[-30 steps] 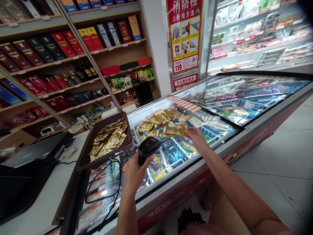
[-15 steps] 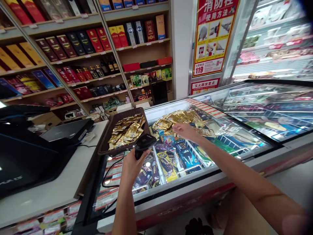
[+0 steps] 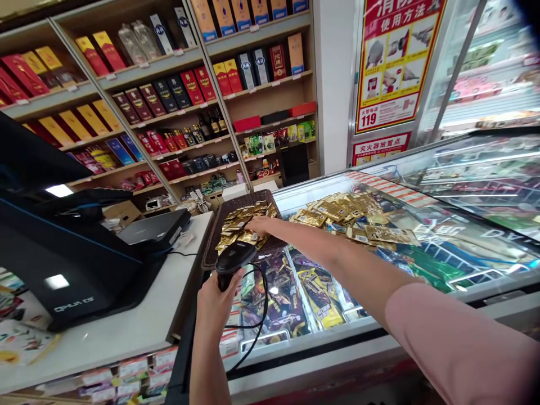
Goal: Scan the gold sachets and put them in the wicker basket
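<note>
My left hand [image 3: 217, 298] is wrapped round the handle of a black barcode scanner [image 3: 234, 256], its head tilted towards the basket. From the scanner a black cable [image 3: 265, 306] loops down over the glass. My right hand [image 3: 258, 226] reaches across into a brown woven basket [image 3: 207, 253], its fingers bent and drawn together among shiny gold packets [image 3: 242, 216]. Its fingertips are partly hidden, so whether it grips a packet does not show. A second pile of gold packets [image 3: 337, 208] lies on the freezer's glass top, to the right of the basket and behind my right forearm.
Below the glass of the chest freezer [image 3: 291, 368] are wrapped ice creams [image 3: 320, 301] in wire baskets. At left, a black checkout machine [image 3: 80, 270] stands on a white counter [image 3: 126, 332]. Shelves of boxed bottles [image 3: 164, 95] line the back wall beside a red-and-yellow poster [image 3: 396, 67].
My right hand has moved left from the loose pile of gold packets to the basket. The scanner stays in my left hand, a little lower and further left. The view has swung left.
</note>
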The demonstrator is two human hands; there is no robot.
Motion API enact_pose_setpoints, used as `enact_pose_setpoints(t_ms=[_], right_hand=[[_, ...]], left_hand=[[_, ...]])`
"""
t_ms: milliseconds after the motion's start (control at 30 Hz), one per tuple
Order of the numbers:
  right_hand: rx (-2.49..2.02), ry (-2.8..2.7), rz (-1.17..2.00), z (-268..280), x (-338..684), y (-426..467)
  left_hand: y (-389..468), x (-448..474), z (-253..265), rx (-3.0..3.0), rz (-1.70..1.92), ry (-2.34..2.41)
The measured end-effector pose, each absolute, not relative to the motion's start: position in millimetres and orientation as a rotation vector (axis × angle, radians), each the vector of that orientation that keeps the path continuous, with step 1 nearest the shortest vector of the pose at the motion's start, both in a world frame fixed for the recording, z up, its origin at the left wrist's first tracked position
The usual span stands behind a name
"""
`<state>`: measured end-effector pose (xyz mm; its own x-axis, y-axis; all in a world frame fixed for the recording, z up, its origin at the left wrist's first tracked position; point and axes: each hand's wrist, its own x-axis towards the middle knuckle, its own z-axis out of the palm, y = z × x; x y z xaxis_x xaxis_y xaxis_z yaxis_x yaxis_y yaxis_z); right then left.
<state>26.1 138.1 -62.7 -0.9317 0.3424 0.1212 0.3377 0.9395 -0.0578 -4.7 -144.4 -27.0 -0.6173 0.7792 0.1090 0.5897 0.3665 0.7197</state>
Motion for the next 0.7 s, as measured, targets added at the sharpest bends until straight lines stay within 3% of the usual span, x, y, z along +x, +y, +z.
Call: enact_pose_setpoints(t_ms=[200,400,700], right_hand=[[-0.476,-2.973,-0.204,-60,46,142],[-0.535,-2.606,-0.132,-40,118,117],[-0.981,-2.086,-0.252,-72,268,55]], left_hand=[[-147,-3,-36,1.268,1.072,2.416],[-143,19,-36,1.355,1.100,2.366],[-125,81,-28,1.480,1.206,2.185]])
